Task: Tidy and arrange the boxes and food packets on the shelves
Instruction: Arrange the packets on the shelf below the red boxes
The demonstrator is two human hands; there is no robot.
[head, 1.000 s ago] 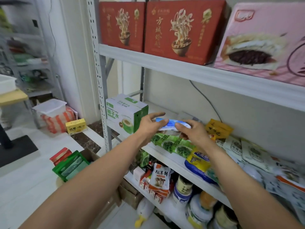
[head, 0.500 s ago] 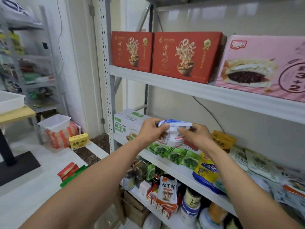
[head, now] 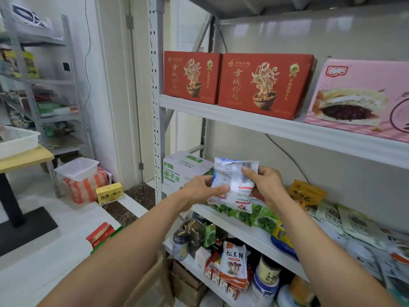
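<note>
Both hands hold a white and blue food packet [head: 232,185] upright in front of the middle shelf [head: 254,235]. My left hand [head: 203,189] grips its lower left edge. My right hand [head: 265,185] pinches its upper right edge. Below the packet lie green seaweed packets [head: 254,216] on the shelf. A white and green coconut water box [head: 181,171] stands at the shelf's left end. On the upper shelf [head: 276,127] stand two red noodle boxes [head: 263,85] and a pink bread box [head: 363,96].
Loose packets [head: 354,224] and a yellow pouch [head: 305,193] crowd the middle shelf's right. Jars and a mushroom packet [head: 233,264] fill the lower shelf. On the floor at left are a yellow box [head: 109,193], a striped bag [head: 84,187] and a white tray [head: 77,168].
The packet was lifted off the green packets and turned from flat to upright, its printed back now facing me. My view has tilted upward.
</note>
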